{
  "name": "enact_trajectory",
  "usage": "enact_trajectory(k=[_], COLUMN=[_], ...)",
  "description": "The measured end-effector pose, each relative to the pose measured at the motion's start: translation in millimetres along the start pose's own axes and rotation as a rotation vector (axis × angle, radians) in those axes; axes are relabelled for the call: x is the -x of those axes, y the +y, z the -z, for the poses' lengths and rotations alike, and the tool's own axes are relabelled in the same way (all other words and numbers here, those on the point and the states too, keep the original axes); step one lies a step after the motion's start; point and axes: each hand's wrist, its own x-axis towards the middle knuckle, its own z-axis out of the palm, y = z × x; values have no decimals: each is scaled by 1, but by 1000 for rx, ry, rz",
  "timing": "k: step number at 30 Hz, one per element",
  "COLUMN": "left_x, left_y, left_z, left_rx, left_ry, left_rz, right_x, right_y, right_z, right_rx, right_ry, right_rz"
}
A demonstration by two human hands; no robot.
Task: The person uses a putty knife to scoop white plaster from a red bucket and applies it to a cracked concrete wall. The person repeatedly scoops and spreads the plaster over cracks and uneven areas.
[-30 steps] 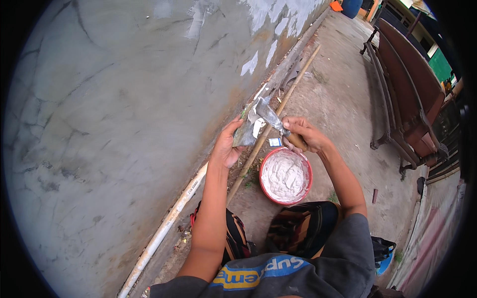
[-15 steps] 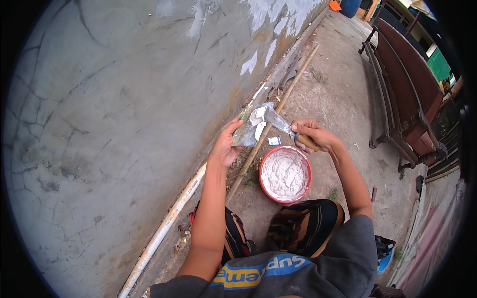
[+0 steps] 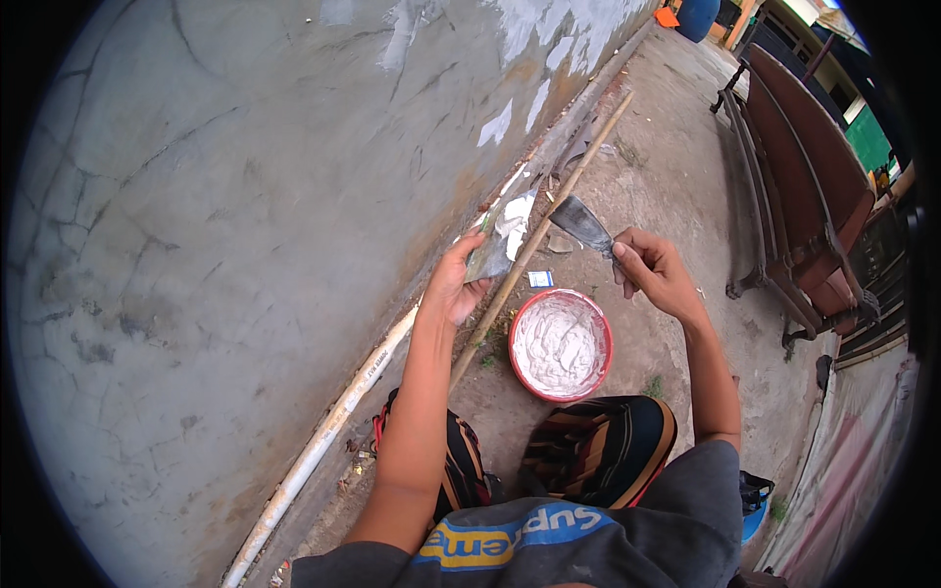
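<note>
My left hand [image 3: 457, 282] is closed on the near edge of a thin, flat, greyish board [image 3: 488, 253], thumb on top. A lump of white putty [image 3: 512, 221] sits on the board's face. My right hand [image 3: 655, 269] grips a putty knife [image 3: 580, 225], its wide grey blade pointing left toward the board, with a gap between them. The fist hides the knife's handle. Below both hands, a red-rimmed bowl [image 3: 609, 358] on the ground holds whitish-pink putty [image 3: 559, 341] with a stirred surface.
A cracked grey wall [image 3: 216, 274] with white patches rises on the left. Along its foot run a white pipe [image 3: 323, 456] and a long bamboo pole [image 3: 598, 142]. A small blue-and-white packet [image 3: 540, 278] lies by the bowl. A brown bench [image 3: 799, 186] stands at right.
The putty knife has come away from the board and turned, showing its flat grey blade. My right hand has shifted slightly right. White putty remains on the board.
</note>
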Motion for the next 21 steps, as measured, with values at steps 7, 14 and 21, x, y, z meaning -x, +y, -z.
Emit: enact_trajectory(k=[7,14,21], left_x=[15,14,14], left_y=[9,7,6], left_z=[-11,-4,-3], left_rx=[90,35,-32], left_ry=[-14,-90,-83], left_rz=[0,-43,-105], right_x=[-10,-11,-3], right_y=[13,3,-1], right_z=[-18,-36,-41], right_rx=[103,16,151], right_ry=[-7,-14,87], right_rz=[-59,-24,32])
